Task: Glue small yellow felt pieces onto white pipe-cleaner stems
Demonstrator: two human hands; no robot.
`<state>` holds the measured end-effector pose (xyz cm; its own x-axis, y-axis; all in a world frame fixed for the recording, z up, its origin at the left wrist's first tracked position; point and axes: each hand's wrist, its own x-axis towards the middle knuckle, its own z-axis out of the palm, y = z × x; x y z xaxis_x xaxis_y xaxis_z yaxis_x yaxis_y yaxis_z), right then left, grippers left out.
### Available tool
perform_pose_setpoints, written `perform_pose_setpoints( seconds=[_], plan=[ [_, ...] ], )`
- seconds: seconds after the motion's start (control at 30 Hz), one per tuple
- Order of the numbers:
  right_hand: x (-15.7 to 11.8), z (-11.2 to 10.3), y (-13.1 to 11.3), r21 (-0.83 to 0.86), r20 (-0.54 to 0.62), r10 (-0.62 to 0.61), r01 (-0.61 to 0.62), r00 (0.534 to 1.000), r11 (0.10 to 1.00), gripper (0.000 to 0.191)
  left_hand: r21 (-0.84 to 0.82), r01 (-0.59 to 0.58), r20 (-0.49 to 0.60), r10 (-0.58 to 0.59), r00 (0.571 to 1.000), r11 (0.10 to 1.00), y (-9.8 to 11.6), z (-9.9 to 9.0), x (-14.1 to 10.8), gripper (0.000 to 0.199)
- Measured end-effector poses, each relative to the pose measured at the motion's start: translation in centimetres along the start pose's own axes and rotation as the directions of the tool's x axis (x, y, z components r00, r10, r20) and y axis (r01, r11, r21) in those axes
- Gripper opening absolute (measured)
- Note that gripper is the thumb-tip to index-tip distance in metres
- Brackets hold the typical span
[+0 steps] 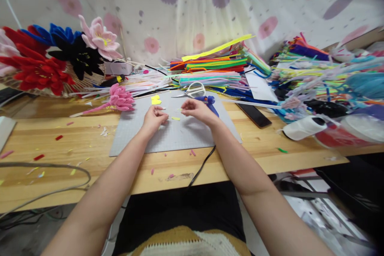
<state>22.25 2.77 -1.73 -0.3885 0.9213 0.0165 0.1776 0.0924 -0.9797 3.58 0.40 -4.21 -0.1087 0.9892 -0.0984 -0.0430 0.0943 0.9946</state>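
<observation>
Thin pale strands [177, 110], too fine to count, poke out from the closed fingertips of the right hand [182, 110], above one grey mat [180, 138]. Nearest, one black cable [204, 165] crosses the front edge of the wooden table [99, 140]. Over the mat, the left hand [166, 113] pinches one small white piece [163, 108] between thumb and finger. One yellow strip [175, 119] lies on the mat between the two hands. Just beyond are several yellow pieces [155, 100], overlapping and hard to count, one pair of scissors [192, 90] and one blue glue gun [211, 104]. One bright pink flower [121, 98] lies at the mat's left side; one phone [254, 115] and one white roll [304, 127] are to the right. Farther back sit two large heaps of coloured stems, one central [210, 66], one right [303, 76]. Back left, five or more fuzzy flowers [82, 58] crowd together before one flower-patterned curtain [129, 4].
</observation>
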Motion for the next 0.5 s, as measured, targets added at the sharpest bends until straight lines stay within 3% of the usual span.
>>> perform_pose_setpoints(
  seconds=[0.1, 0.13, 0.2, 0.3, 0.37, 0.43, 0.5],
  plan=[
    [-2.6, -4.6, -1.3, -0.306, 0.272, 0.181, -0.093, 0.945, 0.948, 0.022, 0.007, -0.003, -0.017, 0.003, 1.0, 1.0, -0.1, 0.0, 0.1, 0.042],
    [-3.4, -6.1, -1.5, -0.403, 0.287, 0.255, -0.126, 0.923, 0.907, 0.025, 0.013, -0.006, -0.023, 0.006, 1.0, 1.0, -0.1, 0.1, 0.1, 0.043],
    [-4.4, -8.6, -1.3, -0.533, 0.182, 0.313, -0.174, 0.932, 0.828, 0.034, 0.03, -0.018, -0.041, 0.019, 0.999, 0.999, -0.2, 0.2, 0.2, 0.043],
    [-4.3, -9.9, 0.1, -0.646, -0.152, 0.203, -0.253, 0.967, 0.721, 0.038, 0.065, -0.048, -0.063, 0.052, 0.997, 0.997, -0.5, 0.4, 0.3, 0.043],
    [-3.4, -9.2, 1.5, -0.614, -0.249, 0.126, -0.257, 0.96, 0.746, 0.042, 0.09, -0.069, -0.073, 0.076, 0.994, 0.994, -0.8, 0.4, 0.4, 0.043],
    [-2.4, -7.9, 2.6, -0.548, -0.259, 0.062, -0.2, 0.964, 0.812, 0.046, 0.12, -0.095, -0.086, 0.106, 0.991, 0.988, -1.1, 0.3, 0.6, 0.043],
    [-1.7, -6.5, 3.2, -0.494, -0.364, 0.055, -0.243, 0.93, 0.834, 0.046, 0.149, -0.118, -0.095, 0.134, 0.986, 0.982, -1.5, 0.1, 0.7, 0.042]
  ],
)
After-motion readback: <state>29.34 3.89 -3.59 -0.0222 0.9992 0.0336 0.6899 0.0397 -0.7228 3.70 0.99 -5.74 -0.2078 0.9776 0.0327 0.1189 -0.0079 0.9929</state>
